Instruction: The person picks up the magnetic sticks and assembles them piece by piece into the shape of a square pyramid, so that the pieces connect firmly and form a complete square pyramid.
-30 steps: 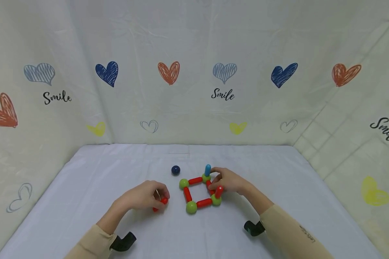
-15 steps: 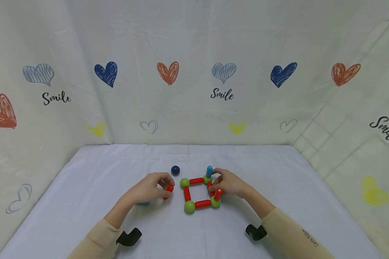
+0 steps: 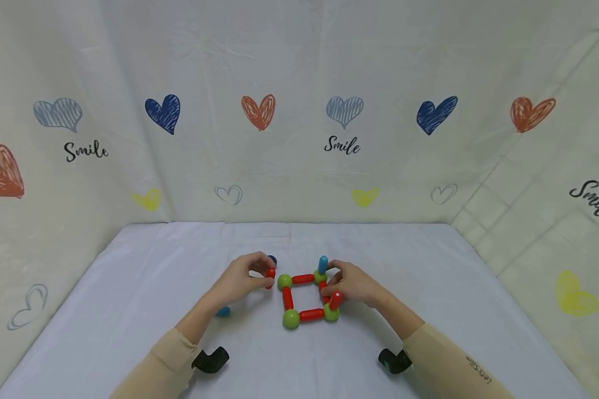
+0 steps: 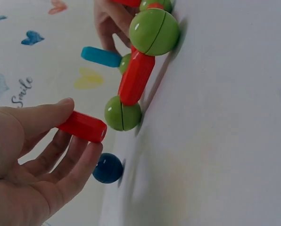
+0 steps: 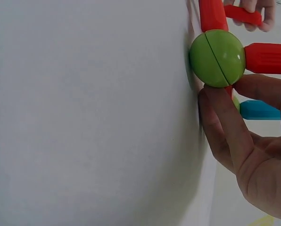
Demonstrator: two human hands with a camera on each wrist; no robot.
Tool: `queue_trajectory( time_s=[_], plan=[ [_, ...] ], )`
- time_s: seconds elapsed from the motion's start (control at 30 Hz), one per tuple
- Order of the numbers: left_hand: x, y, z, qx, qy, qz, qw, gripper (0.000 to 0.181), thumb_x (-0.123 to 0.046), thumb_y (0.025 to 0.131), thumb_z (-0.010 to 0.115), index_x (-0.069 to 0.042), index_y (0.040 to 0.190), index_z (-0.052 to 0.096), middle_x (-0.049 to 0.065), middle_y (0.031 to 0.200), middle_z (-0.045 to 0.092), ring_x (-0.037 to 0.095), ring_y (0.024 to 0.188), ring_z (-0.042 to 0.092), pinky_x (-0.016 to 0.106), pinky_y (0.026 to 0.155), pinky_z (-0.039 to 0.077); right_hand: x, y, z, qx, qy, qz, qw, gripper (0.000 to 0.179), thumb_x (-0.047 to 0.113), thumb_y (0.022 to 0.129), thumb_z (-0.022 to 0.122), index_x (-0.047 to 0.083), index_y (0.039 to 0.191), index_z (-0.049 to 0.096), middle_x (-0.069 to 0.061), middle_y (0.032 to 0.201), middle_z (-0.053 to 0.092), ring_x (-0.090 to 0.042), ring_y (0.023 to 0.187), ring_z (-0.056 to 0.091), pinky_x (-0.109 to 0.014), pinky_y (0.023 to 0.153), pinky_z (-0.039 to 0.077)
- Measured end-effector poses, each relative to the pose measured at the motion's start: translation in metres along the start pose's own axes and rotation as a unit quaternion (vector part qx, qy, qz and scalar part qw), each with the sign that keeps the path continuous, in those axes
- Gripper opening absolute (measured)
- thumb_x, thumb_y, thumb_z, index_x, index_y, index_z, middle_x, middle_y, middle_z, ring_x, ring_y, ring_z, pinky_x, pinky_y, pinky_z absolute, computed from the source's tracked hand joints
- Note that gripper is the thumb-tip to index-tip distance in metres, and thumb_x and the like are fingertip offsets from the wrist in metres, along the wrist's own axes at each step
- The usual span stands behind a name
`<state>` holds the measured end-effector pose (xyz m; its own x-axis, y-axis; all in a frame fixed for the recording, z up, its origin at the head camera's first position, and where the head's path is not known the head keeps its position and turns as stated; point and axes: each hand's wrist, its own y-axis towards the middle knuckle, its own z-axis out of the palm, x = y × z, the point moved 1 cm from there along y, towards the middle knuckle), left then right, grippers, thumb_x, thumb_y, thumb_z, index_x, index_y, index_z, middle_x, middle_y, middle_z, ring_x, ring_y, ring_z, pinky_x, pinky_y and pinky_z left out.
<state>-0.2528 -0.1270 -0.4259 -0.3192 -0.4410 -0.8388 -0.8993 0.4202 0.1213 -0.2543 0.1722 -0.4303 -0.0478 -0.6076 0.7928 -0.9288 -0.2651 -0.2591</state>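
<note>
A short loose red rod (image 3: 270,277) is off the table, just beside the far-left corner of a square frame (image 3: 311,315) and, in the left wrist view, apart from it. The left hand (image 3: 243,279) pinches that rod between thumb and fingertips; it is glossy and ridged, with a small pale spot on its end. The frame lies on the table, four red rods joining four green balls (image 3: 291,318), each seam a thin dark line where it shows. From the near-right ball stands an upright red rod (image 3: 335,300), from the far-right one an upright blue rod (image 3: 323,264). The right hand (image 3: 353,284) grasps the frame's right-side rod (image 3: 323,286), its fingers curled around it. Behind the left hand sits a dark blue ball (image 4: 107,168), partly hidden in the head view; a blue piece (image 3: 223,312) lies beside the left forearm. Under everything spreads a smooth white tablecloth (image 3: 299,366). Beige sleeves (image 3: 155,363) cover the forearms. A pale curtain (image 3: 299,55) encloses the table behind and at both sides, printed with red, blue and yellow hearts and the word "Smile".
</note>
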Motion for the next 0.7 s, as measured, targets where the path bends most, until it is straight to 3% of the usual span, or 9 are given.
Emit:
queue_trajectory(
  time_s=[0.33,0.7],
  plan=[
    [0.000,0.012,0.010,-0.026,-0.055,0.008,0.9981,0.032,-0.012,0.092,0.079,-0.007,0.121,0.067,-0.002,0.106,0.068,0.021,0.105,0.064,0.040,0.091,0.052,-0.002,-0.002,0.003,-0.007,0.005,0.004,1.0000,0.055,0.015,0.088,0.082,0.004,0.134,0.054,-0.007,0.093,0.065,-0.021,0.082,0.064,-0.034,0.074,0.058],
    [-0.006,0.025,0.021,-0.040,-0.060,0.001,0.9974,0.031,-0.011,0.092,0.078,-0.009,0.121,0.067,-0.003,0.107,0.069,0.019,0.103,0.065,0.041,0.092,0.054,-0.001,-0.003,0.003,-0.011,0.006,0.004,0.9999,0.055,0.015,0.087,0.082,0.004,0.133,0.053,-0.007,0.092,0.064,-0.021,0.081,0.064,-0.033,0.072,0.058]
  ],
)
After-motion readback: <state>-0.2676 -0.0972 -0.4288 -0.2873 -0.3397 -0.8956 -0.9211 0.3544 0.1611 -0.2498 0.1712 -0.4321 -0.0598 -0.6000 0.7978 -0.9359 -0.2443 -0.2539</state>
